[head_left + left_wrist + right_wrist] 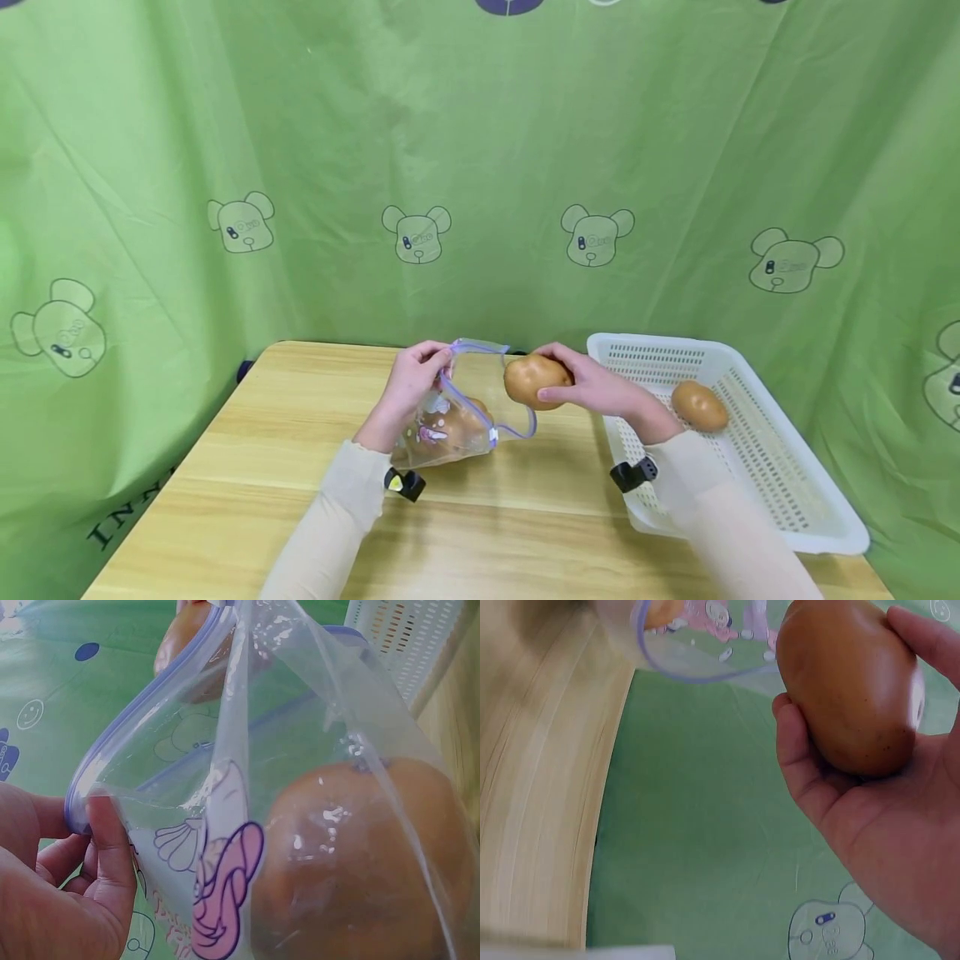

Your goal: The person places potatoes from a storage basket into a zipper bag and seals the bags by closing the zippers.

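Observation:
A clear zip bag [442,437] with purple edging and cartoon prints stands on the table, its mouth spread toward the right. My left hand [411,379] pinches the rim between thumb and fingers, as the left wrist view also shows at the purple zip strip [112,742]. Inside the bag lies a brown potato [360,855], seen through the plastic. My right hand [588,383] grips another potato [536,381] right at the bag's opening. In the right wrist view, fingers and thumb wrap the sides of this potato [851,690].
On the right of the wooden table [300,417] stands a white perforated basket [817,492], with one potato [700,406] in it under my right forearm. A green curtain [480,150] with bear-head prints hangs behind the table.

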Available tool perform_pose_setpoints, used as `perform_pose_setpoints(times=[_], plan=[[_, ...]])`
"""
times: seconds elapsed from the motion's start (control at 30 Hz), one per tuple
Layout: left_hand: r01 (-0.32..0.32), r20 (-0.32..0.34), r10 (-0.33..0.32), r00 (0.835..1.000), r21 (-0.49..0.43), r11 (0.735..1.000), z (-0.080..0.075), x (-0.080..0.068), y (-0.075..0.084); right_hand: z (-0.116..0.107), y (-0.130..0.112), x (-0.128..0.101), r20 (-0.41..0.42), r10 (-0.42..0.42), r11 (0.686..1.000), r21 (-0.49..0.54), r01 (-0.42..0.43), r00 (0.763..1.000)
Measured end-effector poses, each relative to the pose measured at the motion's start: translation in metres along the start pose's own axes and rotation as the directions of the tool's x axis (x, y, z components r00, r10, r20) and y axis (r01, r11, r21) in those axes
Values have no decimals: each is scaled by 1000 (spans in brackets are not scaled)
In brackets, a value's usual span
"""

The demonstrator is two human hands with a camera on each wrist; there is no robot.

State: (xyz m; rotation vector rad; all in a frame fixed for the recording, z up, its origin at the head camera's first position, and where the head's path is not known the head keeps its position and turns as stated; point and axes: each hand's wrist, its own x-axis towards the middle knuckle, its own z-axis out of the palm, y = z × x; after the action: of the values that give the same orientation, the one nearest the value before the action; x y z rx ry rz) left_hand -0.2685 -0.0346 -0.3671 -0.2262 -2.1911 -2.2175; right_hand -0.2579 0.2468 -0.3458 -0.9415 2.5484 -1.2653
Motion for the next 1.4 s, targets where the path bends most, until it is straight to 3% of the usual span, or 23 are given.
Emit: perform_pose_setpoints(times=[0.3,0.5,0.93,1.4], plan=[[-1,-3,1,1000,-5,1000,0,0,1,16,-10,14,-20,24,1000,-13,-24,1000],[2,-2,-2,1000,-8,1000,-1,0,0,24,-12,19,18,17,1000,-11,-17,1000],[0,-6,0,1000,-26,1000,0,-1,0,37,-16,25,48,14,994,-104,-9,999],[-16,-14,16,1000,-38,999,-2,-1,2,51,-21,34,-25,67,989,-134,-70,997]])
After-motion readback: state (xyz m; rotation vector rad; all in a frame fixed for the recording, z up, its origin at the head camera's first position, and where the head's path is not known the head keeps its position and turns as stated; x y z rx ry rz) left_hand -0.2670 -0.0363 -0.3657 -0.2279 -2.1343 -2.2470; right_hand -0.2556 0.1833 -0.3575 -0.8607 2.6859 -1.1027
